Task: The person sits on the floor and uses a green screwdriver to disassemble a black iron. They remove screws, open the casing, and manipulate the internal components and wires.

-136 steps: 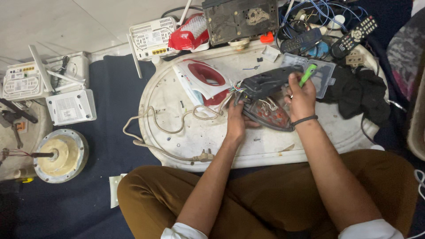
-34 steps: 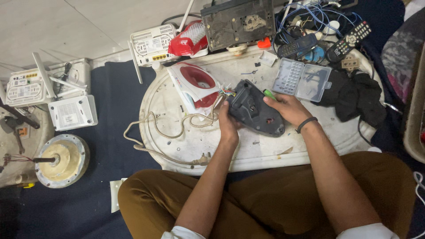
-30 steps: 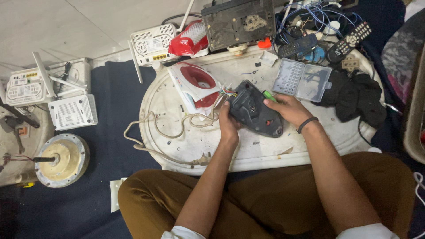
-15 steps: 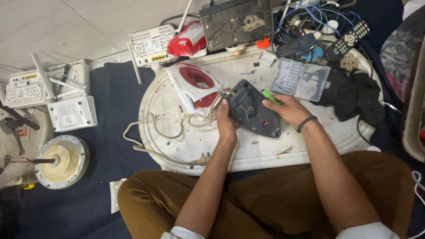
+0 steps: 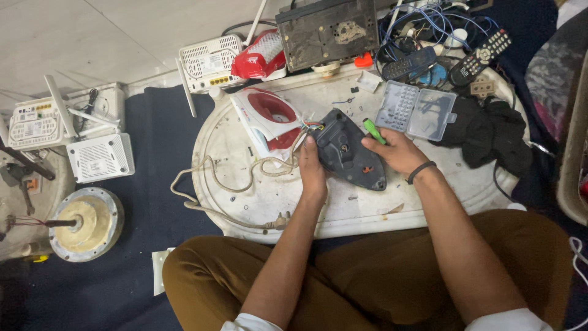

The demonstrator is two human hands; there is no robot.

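1. My left hand (image 5: 312, 175) grips the near-left edge of the dark iron base (image 5: 350, 150), thumb up along its side, fingers closed on it.
2. My right hand (image 5: 398, 150) is closed around a green-handled screwdriver (image 5: 373, 130), which slants toward the top of the base; I cannot tell whether its tip touches.
3. The base lies on the round white tabletop (image 5: 245, 202), roughly at its middle, its pointed end aimed away from me and to the left.
4. Coloured wires (image 5: 311, 125) run from that pointed end to the red-and-white iron shell (image 5: 266, 119), which lies just beside the base on the left.
5. A beige cord (image 5: 233, 184) loops over the left of the tabletop and ends in a plug (image 5: 280, 222) near the front edge.
6. A clear plastic bit case (image 5: 416, 111) lies open just beyond my right hand, with a black cloth (image 5: 490, 135) to its right.
7. At the far edge sit a dark circuit box (image 5: 327, 30), a tangle of blue cables (image 5: 429, 18) and two remotes (image 5: 481, 56).
8. On the floor to the left are white routers (image 5: 98, 156) and a round motor part (image 5: 86, 224) on the blue mat (image 5: 153, 147).
9. I sit cross-legged in brown trousers (image 5: 367, 282), a black band (image 5: 421, 171) on my right wrist.
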